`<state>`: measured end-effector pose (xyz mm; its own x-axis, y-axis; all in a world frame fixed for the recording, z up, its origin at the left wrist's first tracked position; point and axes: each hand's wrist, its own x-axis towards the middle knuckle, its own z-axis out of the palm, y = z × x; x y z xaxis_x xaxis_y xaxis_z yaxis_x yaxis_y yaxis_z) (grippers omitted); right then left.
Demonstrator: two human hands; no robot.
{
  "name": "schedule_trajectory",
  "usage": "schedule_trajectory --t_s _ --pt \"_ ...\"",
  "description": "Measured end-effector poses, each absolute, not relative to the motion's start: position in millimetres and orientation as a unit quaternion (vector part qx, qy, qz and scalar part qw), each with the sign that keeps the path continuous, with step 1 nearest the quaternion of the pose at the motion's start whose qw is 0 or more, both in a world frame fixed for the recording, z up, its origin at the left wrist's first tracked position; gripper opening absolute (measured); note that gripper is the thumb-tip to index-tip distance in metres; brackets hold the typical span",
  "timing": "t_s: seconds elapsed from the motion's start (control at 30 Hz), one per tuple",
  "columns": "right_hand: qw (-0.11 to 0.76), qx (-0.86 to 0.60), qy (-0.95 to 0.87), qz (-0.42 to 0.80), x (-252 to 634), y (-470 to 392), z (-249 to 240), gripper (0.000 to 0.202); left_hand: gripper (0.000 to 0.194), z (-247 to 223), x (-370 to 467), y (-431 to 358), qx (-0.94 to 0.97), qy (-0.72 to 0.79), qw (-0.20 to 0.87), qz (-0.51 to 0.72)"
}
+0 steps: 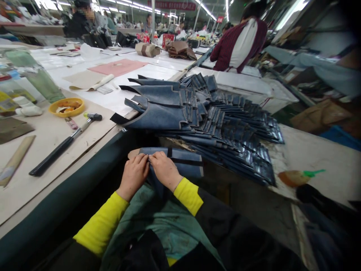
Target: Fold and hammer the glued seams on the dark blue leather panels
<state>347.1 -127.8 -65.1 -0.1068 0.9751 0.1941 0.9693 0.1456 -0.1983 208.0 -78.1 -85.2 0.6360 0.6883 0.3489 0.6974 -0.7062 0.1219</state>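
Note:
A blue leather piece [186, 155] with black strips across it lies over my lap, just off the table edge. My left hand [134, 173] and my right hand [164, 168] meet on it, fingertips pinched close together along its edge. What exactly lies between the fingertips is hidden. Just beyond my hands, a big pile of similar blue leather pieces [160, 113] overlaps in layers on the table, some with black strips sticking out to the left.
On the left lie a hammer [64, 145], a yellow dish [67, 107], a wooden stick [17, 160] and a green bottle [36, 77]. A glue bottle [293, 178] with a green nozzle lies at right. A person in a dark red top [242, 41] sits beyond the pile.

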Motion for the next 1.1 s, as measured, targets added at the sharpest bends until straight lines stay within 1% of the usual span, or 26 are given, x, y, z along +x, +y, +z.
schedule_trajectory --t_s 0.13,0.37,0.57,0.7,0.9,1.0,1.03,1.1 --pt "0.137 -0.65 -0.747 0.022 337 -120 -62 0.027 0.031 -85 199 -72 -0.896 -0.404 0.013 -0.183" --pt "0.139 -0.636 -0.758 0.035 327 -103 -62 0.025 0.033 -88 186 -62 -0.88 -0.434 -0.02 -0.193" --pt "0.136 -0.633 -0.761 0.046 323 -92 -61 0.024 0.035 -93 182 -61 -0.856 -0.462 -0.078 -0.217" --pt "0.131 -0.635 -0.76 0.046 328 -98 -59 0.024 0.041 -95 189 -67 -0.853 -0.456 -0.109 -0.229" --pt "0.139 -0.652 -0.745 0.036 359 -128 -58 0.026 0.04 -99 194 -69 -0.868 -0.439 -0.088 -0.213" --pt "0.18 -0.661 -0.724 0.075 382 -141 -57 0.023 0.04 -100 194 -70 -0.867 -0.439 -0.088 -0.219" --pt "0.212 -0.664 -0.709 0.109 390 -143 -56 0.021 0.04 -100 194 -71 -0.866 -0.439 -0.089 -0.222" --pt "0.321 -0.664 -0.64 0.215 404 -144 -52 0.021 0.04 -101 195 -72 -0.862 -0.443 -0.092 -0.229"
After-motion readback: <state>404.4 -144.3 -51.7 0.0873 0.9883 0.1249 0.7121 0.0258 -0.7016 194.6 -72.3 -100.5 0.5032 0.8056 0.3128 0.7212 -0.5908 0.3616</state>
